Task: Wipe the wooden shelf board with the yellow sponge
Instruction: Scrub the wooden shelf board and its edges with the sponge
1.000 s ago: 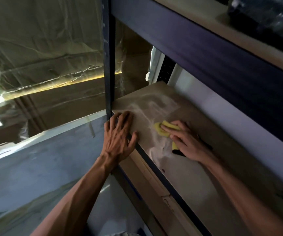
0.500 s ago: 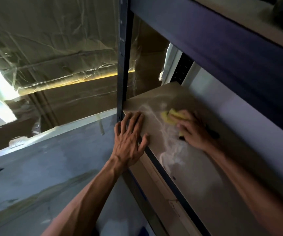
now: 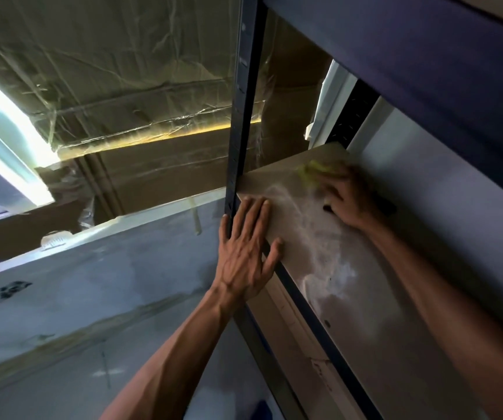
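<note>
Resting left hand (image 3: 245, 256), spread flat, on shelf board's (image 3: 344, 268) front edge beside post (image 3: 239, 116); covering yellow sponge (image 3: 312, 172) near far corner with right hand (image 3: 348, 200), grip too blurred to tell.

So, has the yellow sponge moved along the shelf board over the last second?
Yes. The yellow sponge, under the right hand, slid toward the shelf board's far end, further past the blue upright post.

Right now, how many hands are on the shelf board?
2. Left hand flat at the front corner beside the post; right hand farther back, on the yellow sponge.
</note>
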The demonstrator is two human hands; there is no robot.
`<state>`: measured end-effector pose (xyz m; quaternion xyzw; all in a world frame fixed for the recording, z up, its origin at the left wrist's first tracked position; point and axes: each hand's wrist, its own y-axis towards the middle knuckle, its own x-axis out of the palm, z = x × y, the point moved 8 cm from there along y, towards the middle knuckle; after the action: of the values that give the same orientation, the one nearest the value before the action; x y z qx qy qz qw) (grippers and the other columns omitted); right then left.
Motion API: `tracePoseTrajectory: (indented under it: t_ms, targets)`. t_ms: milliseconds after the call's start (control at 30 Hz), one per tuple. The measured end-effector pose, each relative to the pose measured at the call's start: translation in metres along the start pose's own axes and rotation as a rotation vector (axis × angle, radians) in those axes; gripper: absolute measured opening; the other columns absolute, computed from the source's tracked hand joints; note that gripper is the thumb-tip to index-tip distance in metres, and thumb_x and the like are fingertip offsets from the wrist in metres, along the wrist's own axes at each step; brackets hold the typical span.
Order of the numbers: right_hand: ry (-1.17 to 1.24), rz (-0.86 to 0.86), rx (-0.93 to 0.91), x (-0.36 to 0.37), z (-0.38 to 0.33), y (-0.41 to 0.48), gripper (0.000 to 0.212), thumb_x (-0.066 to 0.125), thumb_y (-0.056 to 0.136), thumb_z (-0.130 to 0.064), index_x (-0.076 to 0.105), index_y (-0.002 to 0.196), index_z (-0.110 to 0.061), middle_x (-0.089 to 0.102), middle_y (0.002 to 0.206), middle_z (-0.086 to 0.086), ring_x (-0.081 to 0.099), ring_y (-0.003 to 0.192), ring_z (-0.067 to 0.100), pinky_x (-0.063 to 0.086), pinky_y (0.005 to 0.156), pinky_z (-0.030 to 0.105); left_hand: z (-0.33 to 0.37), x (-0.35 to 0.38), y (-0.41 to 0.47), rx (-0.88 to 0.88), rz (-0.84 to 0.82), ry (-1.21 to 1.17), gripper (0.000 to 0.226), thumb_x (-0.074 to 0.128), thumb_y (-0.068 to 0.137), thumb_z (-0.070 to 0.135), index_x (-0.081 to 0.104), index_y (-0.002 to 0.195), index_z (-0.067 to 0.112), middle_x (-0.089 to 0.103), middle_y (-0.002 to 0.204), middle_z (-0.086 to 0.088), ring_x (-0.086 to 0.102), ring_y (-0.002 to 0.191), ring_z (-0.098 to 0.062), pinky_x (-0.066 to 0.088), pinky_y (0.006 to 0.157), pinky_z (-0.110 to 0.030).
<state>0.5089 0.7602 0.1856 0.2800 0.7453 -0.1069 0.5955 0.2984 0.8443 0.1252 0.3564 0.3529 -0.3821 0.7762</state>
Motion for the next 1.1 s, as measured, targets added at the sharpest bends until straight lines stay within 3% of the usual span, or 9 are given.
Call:
tracePoseTrajectory:
  t_ms: [233,333,400,467,600,700,800,867,1100]
  targets:
    - [0.231,-0.097,-0.206,-0.008,-0.027,-0.073,0.037,0.054,0.092,-0.025,0.061,0.128,-0.029,0.053,0.117,-0.012,0.048,0.108,0.007,0.038,0.095,0.018,0.004,0.002,-0.001,-0.012,0.048,-0.053,0.072,0.024,0.101,0.054,0.0,0.16,0.019,-0.004,0.168,0.001,-0.008,0.154,-0.015,0.008,0.125,-0.054]
    - [0.236,0.041,-0.065,-0.015,-0.01,-0.014,0.035,0.058,0.095,-0.01,0.063,0.13,-0.016,0.058,0.127,0.013,0.053,0.121,0.028,0.041,0.107,0.035,0.005,0.001,-0.002,-0.018,0.049,-0.056,0.072,0.024,0.101,0.053,0.002,0.16,0.017,-0.002,0.168,0.001,-0.008,0.154,-0.015,0.009,0.125,-0.052]
    - [0.198,0.09,-0.069,-0.011,-0.014,0.025,0.035,0.061,0.094,-0.004,0.065,0.128,-0.009,0.059,0.125,0.019,0.053,0.119,0.027,0.037,0.109,0.028,0.006,-0.001,-0.003,-0.013,0.046,-0.049,0.071,0.024,0.102,0.053,0.005,0.16,0.016,0.001,0.168,0.0,-0.007,0.154,-0.014,0.008,0.125,-0.052]
    - [0.188,0.042,-0.105,0.0,-0.026,0.049,0.033,0.06,0.094,-0.006,0.066,0.127,-0.01,0.059,0.124,0.018,0.055,0.116,0.028,0.038,0.105,0.023,0.006,-0.003,-0.004,-0.006,0.046,-0.039,0.071,0.024,0.102,0.053,0.005,0.16,0.016,0.001,0.168,0.0,-0.007,0.154,-0.014,0.008,0.125,-0.051]
    - [0.184,-0.047,-0.189,0.01,-0.049,0.032,0.035,0.06,0.094,-0.013,0.065,0.125,-0.028,0.062,0.125,0.007,0.054,0.117,0.024,0.038,0.107,0.048,0.007,-0.004,-0.005,0.002,0.059,-0.083,0.07,0.026,0.103,0.053,0.005,0.16,0.018,-0.001,0.168,0.003,-0.006,0.154,-0.013,0.008,0.126,-0.051]
    - [0.2,-0.095,-0.191,0.006,-0.049,-0.018,0.031,0.053,0.094,-0.024,0.061,0.123,-0.032,0.063,0.12,0.004,0.05,0.111,0.016,0.037,0.103,0.039,0.005,-0.006,-0.004,-0.019,0.099,-0.232,0.064,0.032,0.103,0.048,0.016,0.158,0.018,0.013,0.167,0.0,0.007,0.154,-0.014,0.015,0.125,-0.05]
    - [0.197,-0.147,-0.241,0.001,-0.048,-0.064,0.033,0.048,0.092,-0.039,0.064,0.12,-0.034,0.06,0.115,-0.01,0.048,0.103,0.017,0.039,0.089,0.03,-0.006,-0.028,0.01,-0.087,0.28,-0.41,0.05,0.035,0.102,0.047,0.039,0.139,0.014,0.042,0.136,-0.005,0.045,0.123,-0.015,0.044,0.103,-0.039]
    - [0.211,-0.133,-0.264,-0.003,-0.043,-0.072,0.034,0.051,0.09,-0.036,0.064,0.121,-0.035,0.058,0.116,-0.017,0.046,0.102,0.014,0.041,0.088,0.027,-0.014,-0.051,0.029,-0.126,0.451,-0.463,0.048,0.033,0.102,0.05,0.042,0.128,0.012,0.04,0.119,-0.003,0.044,0.104,-0.01,0.04,0.091,-0.019]
    - [0.294,0.068,-0.078,-0.009,-0.02,0.01,0.041,0.054,0.098,-0.016,0.053,0.137,-0.03,0.056,0.132,0.002,0.049,0.127,0.021,0.035,0.109,0.055,-0.024,-0.094,0.108,0.015,0.554,-0.524,0.049,0.024,0.104,0.038,0.041,0.139,0.007,0.049,0.116,-0.001,0.049,0.103,0.0,0.042,0.09,-0.017]
